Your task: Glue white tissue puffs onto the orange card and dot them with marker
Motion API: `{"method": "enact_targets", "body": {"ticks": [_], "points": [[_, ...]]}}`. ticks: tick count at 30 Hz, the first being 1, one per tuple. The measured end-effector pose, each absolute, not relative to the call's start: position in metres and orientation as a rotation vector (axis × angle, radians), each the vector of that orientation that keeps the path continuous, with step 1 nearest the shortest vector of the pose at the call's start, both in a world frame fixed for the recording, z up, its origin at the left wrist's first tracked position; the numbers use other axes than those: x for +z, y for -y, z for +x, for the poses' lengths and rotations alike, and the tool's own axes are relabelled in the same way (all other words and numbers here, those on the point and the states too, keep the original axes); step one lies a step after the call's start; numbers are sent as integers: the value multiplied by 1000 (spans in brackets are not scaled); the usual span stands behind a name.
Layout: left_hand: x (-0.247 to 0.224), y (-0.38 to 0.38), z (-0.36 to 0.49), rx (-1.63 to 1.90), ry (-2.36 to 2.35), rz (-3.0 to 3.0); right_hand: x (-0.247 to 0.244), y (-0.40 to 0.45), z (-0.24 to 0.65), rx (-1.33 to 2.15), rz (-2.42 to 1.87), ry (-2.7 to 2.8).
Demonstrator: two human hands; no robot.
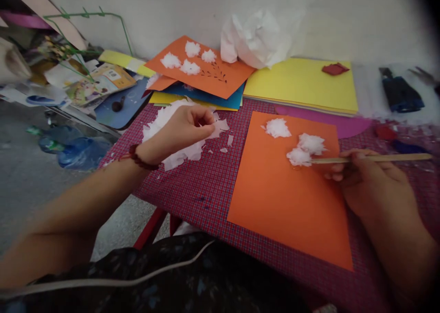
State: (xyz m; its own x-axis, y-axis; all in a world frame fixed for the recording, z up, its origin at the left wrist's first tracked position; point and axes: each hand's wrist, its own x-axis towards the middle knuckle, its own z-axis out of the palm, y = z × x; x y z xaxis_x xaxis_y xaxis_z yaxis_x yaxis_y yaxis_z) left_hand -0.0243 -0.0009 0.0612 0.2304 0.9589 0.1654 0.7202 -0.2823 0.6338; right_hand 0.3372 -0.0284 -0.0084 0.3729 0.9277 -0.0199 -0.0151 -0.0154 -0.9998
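My right hand (371, 180) holds a thin flat wooden stick (402, 157). The stick's tip touches or lies very near a white paper tuft (299, 157) on the orange sheet (288, 198). A second tuft (311, 144) sits against that one, and another tuft (277, 128) lies near the sheet's upper edge. My left hand (190, 125) hovers over a pile of torn white paper (185, 155), thumb and fingertips pinched together. Whatever may be between those fingertips is too small to make out.
Behind lies an orange card (213, 81) with white tufts and dark marks, on coloured sheets. A yellow paper stack (302, 86), crumpled white paper (257, 38) and a purple sheet (354, 125) are at the back. Left of the table stand a cluttered shelf and a blue bottle (80, 152).
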Motion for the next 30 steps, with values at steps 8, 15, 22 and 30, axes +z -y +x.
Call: {"method": "enact_targets", "body": {"ticks": [8, 15, 22, 30], "points": [[66, -7, 35, 592, -1260, 1685, -8, 29, 334, 1118, -1242, 809], [63, -16, 63, 174, -1146, 1871, -9, 31, 336, 1143, -1169, 912], [65, -20, 66, 79, -1258, 2064, -5, 35, 332, 1092, -1123, 1053], [69, -21, 70, 230, -1308, 2051, -7, 44, 329, 909, -1145, 1450]]}}
